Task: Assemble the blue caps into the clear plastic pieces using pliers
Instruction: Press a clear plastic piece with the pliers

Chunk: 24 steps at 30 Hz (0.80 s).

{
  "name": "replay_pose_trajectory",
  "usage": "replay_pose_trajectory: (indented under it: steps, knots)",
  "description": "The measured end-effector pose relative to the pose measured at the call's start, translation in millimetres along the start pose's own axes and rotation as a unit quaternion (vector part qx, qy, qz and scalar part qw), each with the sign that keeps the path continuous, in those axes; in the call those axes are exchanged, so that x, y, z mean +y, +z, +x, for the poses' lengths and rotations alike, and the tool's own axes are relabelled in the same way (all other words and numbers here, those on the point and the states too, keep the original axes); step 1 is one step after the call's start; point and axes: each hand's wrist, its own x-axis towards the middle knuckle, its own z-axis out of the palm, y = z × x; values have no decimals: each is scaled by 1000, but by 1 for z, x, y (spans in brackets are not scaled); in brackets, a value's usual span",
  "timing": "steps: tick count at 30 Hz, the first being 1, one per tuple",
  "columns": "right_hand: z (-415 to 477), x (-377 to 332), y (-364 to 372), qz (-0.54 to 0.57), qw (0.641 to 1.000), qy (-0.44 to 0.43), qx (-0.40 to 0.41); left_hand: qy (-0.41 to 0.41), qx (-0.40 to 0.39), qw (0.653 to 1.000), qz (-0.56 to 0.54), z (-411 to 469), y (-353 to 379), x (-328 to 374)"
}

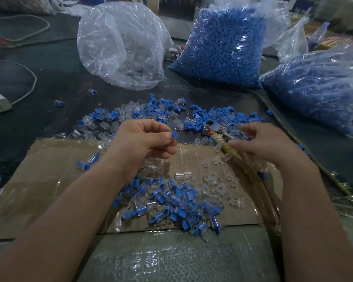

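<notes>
Head: two hands (143, 139) (269, 142), one pinched cap (175, 134)

Legible texts, labels, brands, numbers, signs: none. Sack (171, 259): faint pale marks under glossy film, too blurred to read.
</notes>
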Motion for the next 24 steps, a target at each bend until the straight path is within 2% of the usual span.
replay_pose_trajectory:
  steps: [6,10,18,22,24]
  knots:
    - [-3,-4,2,-72,990,42,-113,-3,-2,1000,3,0,0,0]
    - [-2,-3,4,-70,988,57,-124,-6,-5,1000,3,-1,1,1]
    - [6,-1,6,-25,997,43,-59,-4,-4,1000,3,-1,2,1]
    - [4,-3,6,-43,998,12,43,-4,0,1000,-5,-1,2,1]
    - [2,-5,5,-20,997,-20,66,-4,3,1000,-12,-1,1,1]
